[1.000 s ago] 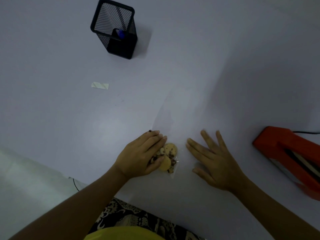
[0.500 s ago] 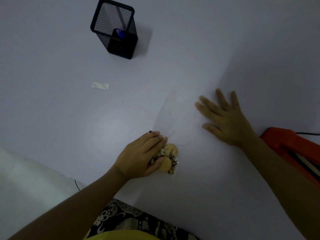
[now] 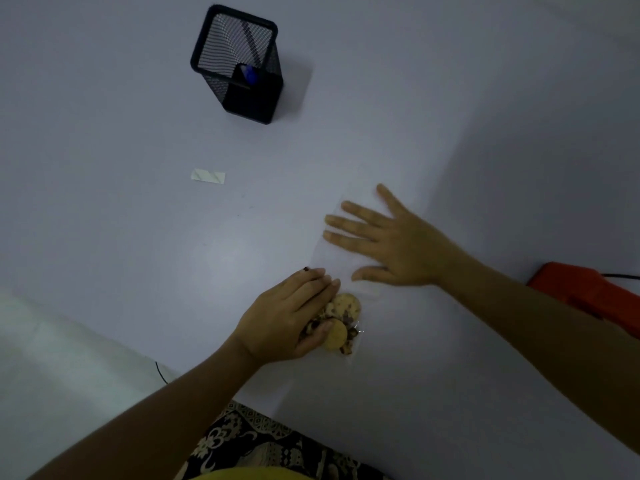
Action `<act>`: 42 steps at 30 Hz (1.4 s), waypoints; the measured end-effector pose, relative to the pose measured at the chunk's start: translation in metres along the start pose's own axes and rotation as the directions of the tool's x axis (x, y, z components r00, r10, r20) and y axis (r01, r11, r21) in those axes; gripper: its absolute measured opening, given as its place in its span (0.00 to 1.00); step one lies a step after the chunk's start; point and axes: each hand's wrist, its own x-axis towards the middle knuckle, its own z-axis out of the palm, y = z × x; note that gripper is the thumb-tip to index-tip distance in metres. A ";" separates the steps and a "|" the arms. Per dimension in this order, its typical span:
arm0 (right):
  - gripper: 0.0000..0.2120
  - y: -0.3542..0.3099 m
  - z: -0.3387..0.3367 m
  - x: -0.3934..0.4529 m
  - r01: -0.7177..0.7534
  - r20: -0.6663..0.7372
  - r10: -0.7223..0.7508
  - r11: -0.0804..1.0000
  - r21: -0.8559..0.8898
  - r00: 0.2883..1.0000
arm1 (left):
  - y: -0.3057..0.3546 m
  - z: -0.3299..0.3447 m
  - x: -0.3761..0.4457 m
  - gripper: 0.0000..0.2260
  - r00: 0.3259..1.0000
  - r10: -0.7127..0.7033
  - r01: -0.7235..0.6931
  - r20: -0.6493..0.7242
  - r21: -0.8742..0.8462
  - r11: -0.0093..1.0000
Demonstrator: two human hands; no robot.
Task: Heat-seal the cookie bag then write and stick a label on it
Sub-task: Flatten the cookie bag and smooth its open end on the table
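Dimly lit, the clear cookie bag (image 3: pixel 341 268) barely shows against the white surface (image 3: pixel 138 237). Left hand (image 3: pixel 287 323) covers part of the cookies (image 3: pixel 341 320), fingers together; right hand (image 3: pixel 394 247) presses the empty upper film, fingers spread flat. Heat sealer (image 3: pixel 585 292) is cut off at the right edge.

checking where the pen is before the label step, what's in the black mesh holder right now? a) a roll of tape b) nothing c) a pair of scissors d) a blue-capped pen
d: a blue cap shows inside the black mesh holder at the far side of the table; no scissors or tape are visible in it.
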 end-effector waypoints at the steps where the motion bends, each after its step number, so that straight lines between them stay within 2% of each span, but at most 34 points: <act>1: 0.33 0.013 -0.001 0.000 -0.007 0.019 0.007 1.000 -0.024 1.000 | 0.000 0.001 0.000 0.22 1.000 -0.002 0.002 0.003 -0.002 1.000; 7: 0.32 0.059 -0.014 0.001 -0.219 0.027 0.222 0.971 -0.092 0.975 | 0.000 0.002 0.000 0.23 1.000 -0.003 0.003 0.009 -0.007 1.000; 11: 0.37 0.064 -0.017 0.002 -0.492 -0.014 0.493 0.870 0.038 0.870 | -0.001 0.002 -0.002 0.23 1.000 0.005 -0.005 -0.007 -0.004 1.000; 13: 0.37 0.045 -0.015 0.002 -0.478 -0.054 0.481 0.877 0.052 0.875 | 0.000 0.002 -0.004 0.23 1.000 0.008 -0.008 -0.010 -0.007 1.000; 16: 0.36 -0.008 -0.004 0.001 -0.300 -0.057 0.306 0.950 0.084 0.950 | -0.001 0.002 -0.003 0.23 1.000 0.008 -0.008 -0.014 0.000 1.000; 18: 0.35 -0.031 0.004 -0.004 -0.230 -0.036 0.234 0.970 0.083 0.972 | 0.000 0.001 -0.001 0.23 1.000 0.014 -0.014 -0.015 0.007 1.000; 20: 0.33 -0.029 0.008 -0.010 -0.271 -0.035 0.274 0.960 0.072 0.961 | -0.001 0.001 0.000 0.23 1.000 0.017 -0.017 -0.016 0.006 1.000; 22: 0.31 -0.021 0.005 -0.015 -0.371 -0.039 0.377 0.923 0.104 0.926 | 0.000 0.001 -0.001 0.23 1.000 0.018 -0.018 -0.011 0.001 1.000; 26: 0.28 -0.019 0.002 -0.013 -0.536 -0.082 0.574 0.799 0.273 0.814 | 0.001 -0.002 -0.003 0.22 1.000 0.018 -0.018 -0.017 -0.001 1.000; 31: 0.28 -0.047 0.009 -0.006 -0.694 -0.116 0.826 0.532 0.486 0.552 | 0.000 0.000 -0.003 0.21 1.000 0.012 -0.012 -0.018 -0.030 0.999; 38: 0.32 -0.117 0.015 -0.011 -0.690 -0.108 0.977 0.206 0.694 0.183 | 0.000 0.000 -0.004 0.21 0.999 0.023 -0.024 -0.029 -0.039 0.999; 40: 0.33 -0.134 0.020 -0.014 -0.686 -0.088 0.985 0.165 0.709 0.145 | 0.001 -0.001 -0.004 0.21 0.999 0.032 -0.034 -0.044 -0.044 0.998; 42: 0.32 -0.144 0.023 -0.018 -0.679 -0.065 0.987 0.149 0.719 0.147 | 0.002 -0.001 -0.002 0.21 0.997 0.040 -0.043 -0.060 -0.046 0.998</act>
